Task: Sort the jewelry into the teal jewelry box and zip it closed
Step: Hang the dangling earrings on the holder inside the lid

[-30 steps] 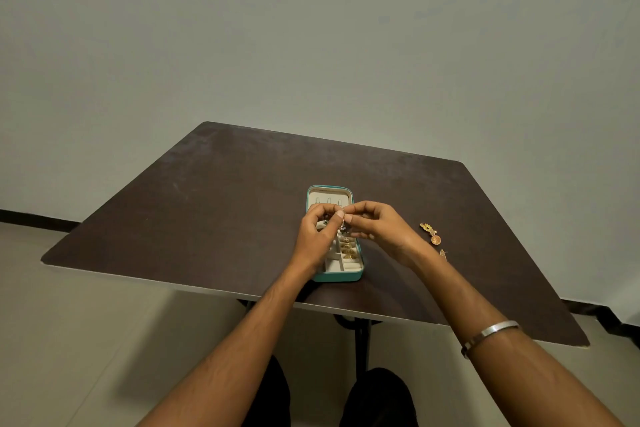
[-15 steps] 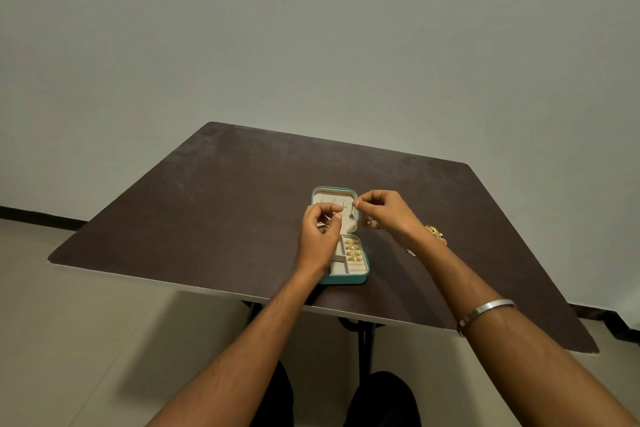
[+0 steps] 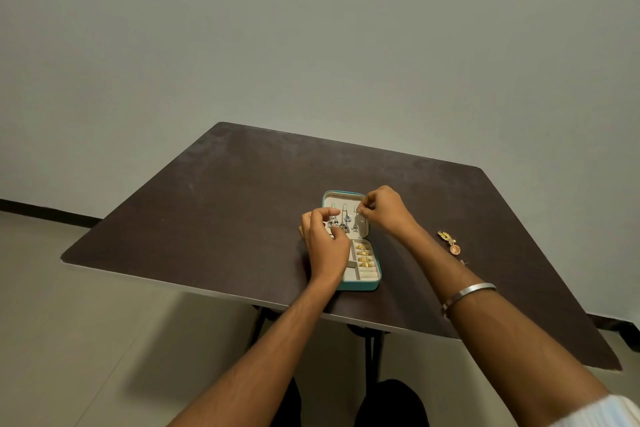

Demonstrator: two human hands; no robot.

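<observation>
The teal jewelry box [image 3: 361, 286] lies open on the dark table [image 3: 225, 204], its lid half at the back. Several silver earrings [image 3: 345, 222] hang in the lid. Gold rings [image 3: 363, 256] fill the slots on the right of the base. My right hand [image 3: 385, 211] is at the lid's upper right, its fingertips pinching the top of the rightmost silver earring. My left hand [image 3: 325, 246] hovers over the left side of the box with its fingers curled by the earrings; whether it holds one is hidden.
A gold jewelry piece with an orange round pendant [image 3: 449, 242] lies on the table to the right of the box, beyond my right forearm. A silver bangle [image 3: 467, 292] is on my right wrist. The table's near edge is just behind the box.
My hands have parted: the right one moved back and right to the lid's top edge, while the left drew back and down. The earrings in the lid now show.
</observation>
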